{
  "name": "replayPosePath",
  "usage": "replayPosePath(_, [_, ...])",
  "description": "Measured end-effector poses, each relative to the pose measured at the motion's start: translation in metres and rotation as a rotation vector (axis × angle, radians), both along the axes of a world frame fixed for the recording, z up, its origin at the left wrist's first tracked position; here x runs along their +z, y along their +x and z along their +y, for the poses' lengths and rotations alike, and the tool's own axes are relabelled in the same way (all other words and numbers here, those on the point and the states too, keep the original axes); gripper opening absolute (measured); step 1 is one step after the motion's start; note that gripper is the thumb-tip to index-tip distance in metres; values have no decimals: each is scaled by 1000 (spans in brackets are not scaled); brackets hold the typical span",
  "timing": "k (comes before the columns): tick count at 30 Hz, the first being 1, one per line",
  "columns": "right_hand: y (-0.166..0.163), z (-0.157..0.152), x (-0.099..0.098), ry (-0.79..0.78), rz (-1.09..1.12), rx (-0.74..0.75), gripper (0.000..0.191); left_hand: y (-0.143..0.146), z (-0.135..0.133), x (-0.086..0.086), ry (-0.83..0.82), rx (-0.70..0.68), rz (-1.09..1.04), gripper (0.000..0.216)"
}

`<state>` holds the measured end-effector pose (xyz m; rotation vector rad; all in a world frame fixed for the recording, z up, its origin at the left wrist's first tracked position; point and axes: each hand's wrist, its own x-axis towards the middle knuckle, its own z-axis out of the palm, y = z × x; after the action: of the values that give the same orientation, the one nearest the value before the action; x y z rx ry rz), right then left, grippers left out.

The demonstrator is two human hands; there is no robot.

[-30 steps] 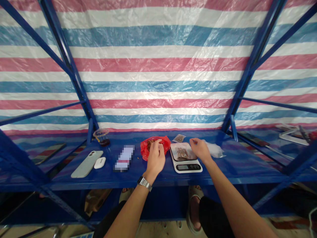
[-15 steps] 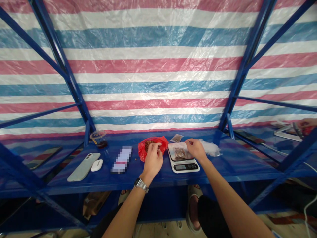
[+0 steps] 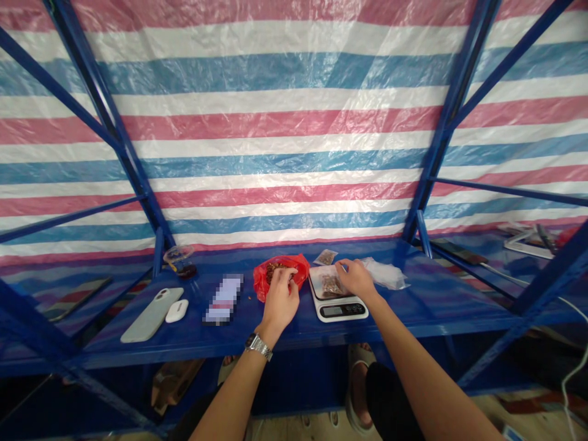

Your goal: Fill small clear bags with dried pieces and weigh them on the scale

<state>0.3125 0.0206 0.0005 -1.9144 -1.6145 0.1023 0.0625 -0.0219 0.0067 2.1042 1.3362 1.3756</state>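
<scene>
A red plastic bag [image 3: 261,278] of small brown bits lies open on the blue shelf [image 3: 404,306]. My left hand [image 3: 281,300], with a watch on the wrist, reaches into its mouth with the fingers curled; what they pinch is hidden. To the right stands a white kitchen scale [image 3: 340,306] with a small clear bag of brown bits [image 3: 331,284] on its plate. My right hand [image 3: 356,278] rests at the far edge of the scale plate, fingers pinched on that bag's edge.
A filled small bag [image 3: 325,257] lies behind the scale, and a pile of empty clear bags [image 3: 388,275] to its right. Left of the red bag are a blurred card [image 3: 223,299], an earbud case [image 3: 176,310], a phone [image 3: 146,315] and a cup [image 3: 181,260]. Blue frame posts stand at both sides.
My right hand has moved left from the pile of clear bags onto the scale plate. My left hand stays at the red bag. The view has shifted slightly.
</scene>
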Motion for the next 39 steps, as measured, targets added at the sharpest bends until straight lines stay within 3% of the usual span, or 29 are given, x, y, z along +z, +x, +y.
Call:
replayPosePath(7, [0, 0, -7, 81, 126, 44, 28, 2, -3, 4, 17, -10, -18, 34])
replayPosePath(11, [-4, 2, 2, 124, 192, 139, 23, 6, -2, 4, 4, -43, -108, 27])
replayPosePath(13, [-11, 1, 10, 161, 253, 248, 23, 11, -1, 3, -45, -61, -226, 22])
replayPosePath(17, [-35, -4, 21, 285, 540, 573, 22, 20, 0, 5, -231, -174, -480, 40])
replayPosePath(19, [-49, -8, 23, 304, 639, 640, 20, 22, 0, 7, -285, -245, -529, 40])
replayPosePath(27, [-77, -17, 26, 205, 751, 704, 37, 11, 0, 14, -312, -191, -580, 38])
replayPosePath(34, [-88, -20, 29, 227, 710, 724, 29, 4, -1, 16, -268, -244, -552, 35])
replayPosePath(39, [-94, -18, 26, 272, 710, 732, 33, 0, 2, 12, -242, -239, -567, 34])
